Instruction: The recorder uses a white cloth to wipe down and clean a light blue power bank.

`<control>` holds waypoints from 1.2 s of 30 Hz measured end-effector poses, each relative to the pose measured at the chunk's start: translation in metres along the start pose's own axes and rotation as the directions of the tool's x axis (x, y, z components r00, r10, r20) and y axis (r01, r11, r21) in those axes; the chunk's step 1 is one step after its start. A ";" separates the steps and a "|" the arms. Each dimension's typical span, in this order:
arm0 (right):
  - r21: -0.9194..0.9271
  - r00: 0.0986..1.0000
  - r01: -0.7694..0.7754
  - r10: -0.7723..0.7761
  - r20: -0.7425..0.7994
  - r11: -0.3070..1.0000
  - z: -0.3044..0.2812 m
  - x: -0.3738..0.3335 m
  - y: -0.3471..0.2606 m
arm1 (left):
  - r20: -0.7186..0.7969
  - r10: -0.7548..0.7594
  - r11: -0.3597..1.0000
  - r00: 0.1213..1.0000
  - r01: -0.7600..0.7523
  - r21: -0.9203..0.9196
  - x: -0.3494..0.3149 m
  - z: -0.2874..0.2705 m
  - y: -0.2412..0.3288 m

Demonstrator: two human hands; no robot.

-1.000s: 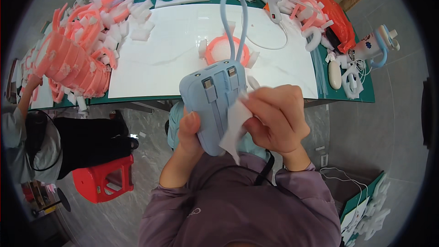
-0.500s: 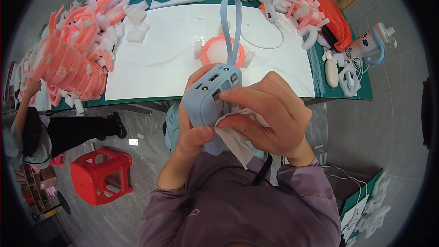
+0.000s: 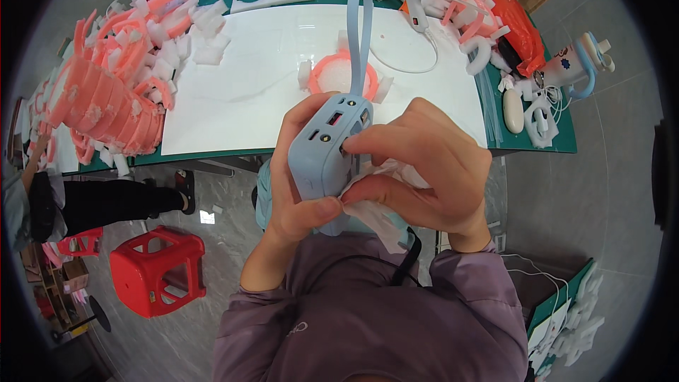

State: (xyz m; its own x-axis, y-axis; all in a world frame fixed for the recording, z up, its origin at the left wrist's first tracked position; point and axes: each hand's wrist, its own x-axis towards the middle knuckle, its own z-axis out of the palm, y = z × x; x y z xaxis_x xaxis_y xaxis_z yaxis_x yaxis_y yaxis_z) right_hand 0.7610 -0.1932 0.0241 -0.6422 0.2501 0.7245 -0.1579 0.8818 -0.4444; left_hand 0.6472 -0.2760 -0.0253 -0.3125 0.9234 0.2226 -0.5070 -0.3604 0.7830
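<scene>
My left hand (image 3: 291,205) is wrapped round a light blue power bank (image 3: 317,163), holding it tilted above the table's near edge. Ports show on its upper end, and a blue strap-like loop (image 3: 353,35) stands up from there. My right hand (image 3: 442,170) pinches a crumpled white tissue (image 3: 382,223) against the power bank's right side. The index fingertip presses at an opening on that side, partly hiding it. Behind the power bank, a pink foam ring (image 3: 327,71) with white foam blocks round it lies on the white board (image 3: 233,92).
Stacked pink foam rings (image 3: 117,117) and white foam scraps crowd the table's left. Toward the back right are a white glue gun (image 3: 414,1), a red plastic bag (image 3: 515,28) and a tumbler (image 3: 566,64). A red stool (image 3: 141,272) stands lower left, near another person (image 3: 106,201).
The power bank has shifted slightly right and turned a little in my left hand. My right hand has moved slightly right with the tissue. The other person at left has shifted slightly.
</scene>
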 end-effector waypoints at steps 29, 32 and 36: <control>0.655 0.948 -0.181 -0.048 0.315 0.733 -0.007 -0.057 0.009 | -0.203 -0.093 0.878 0.975 -0.016 -0.478 0.023 -0.023 -0.006; 0.622 0.957 -0.194 0.006 0.291 0.759 -0.012 -0.054 0.017 | -0.205 -0.084 0.900 0.975 -0.014 -0.436 0.023 -0.024 -0.006; 0.660 0.965 -0.252 0.132 0.227 0.707 -0.021 -0.052 0.038 | -0.113 -0.088 0.917 0.990 0.037 -0.396 0.020 -0.033 -0.011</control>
State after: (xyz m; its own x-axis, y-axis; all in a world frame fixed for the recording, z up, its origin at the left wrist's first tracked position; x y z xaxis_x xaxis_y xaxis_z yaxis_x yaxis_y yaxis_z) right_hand 0.8040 -0.1644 -0.0191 -0.8110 0.2664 0.5208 -0.4451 0.2968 -0.8449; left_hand 0.6199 -0.2578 -0.0489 -0.3550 0.9309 0.0859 -0.7950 -0.3490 0.4962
